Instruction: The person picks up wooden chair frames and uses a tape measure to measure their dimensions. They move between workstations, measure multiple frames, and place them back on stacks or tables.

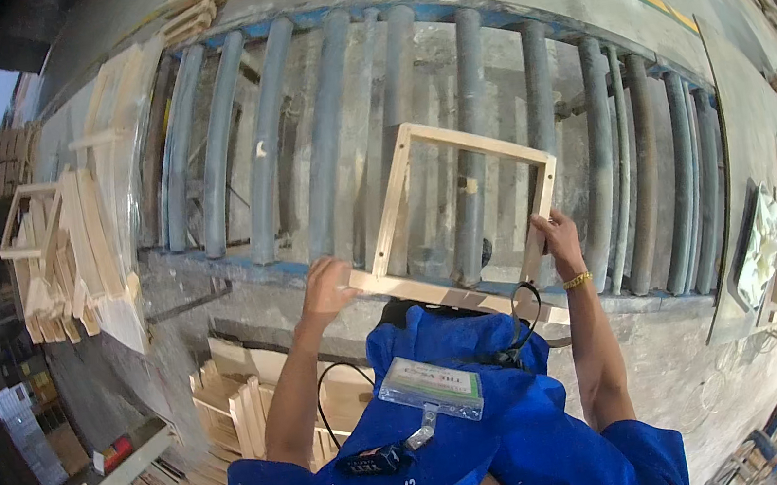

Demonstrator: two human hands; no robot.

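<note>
A pale wooden frame (pixel 393 208), four-sided and open in the middle, lies tilted over the near side of a roller conveyor (pixel 328 133). Its near bar sticks out past the sides and passes close to my waist. At the near left corner, my left hand (pixel 327 288) is closed around the end of that bar. My right hand (pixel 561 241) grips the right side bar, thumb and fingers on either face, a gold bracelet (pixel 577 280) on its wrist. Small dark holes show in the wood near the corners.
To the left, a table (pixel 129 321) carries stacked wooden slats (pixel 91 233) and another small frame (pixel 33 223). Wooden pieces (pixel 250 418) fill a box by my left side. At the right stands a board-topped table (pixel 727 168) with frame parts. Two dark cables hang near my waist.
</note>
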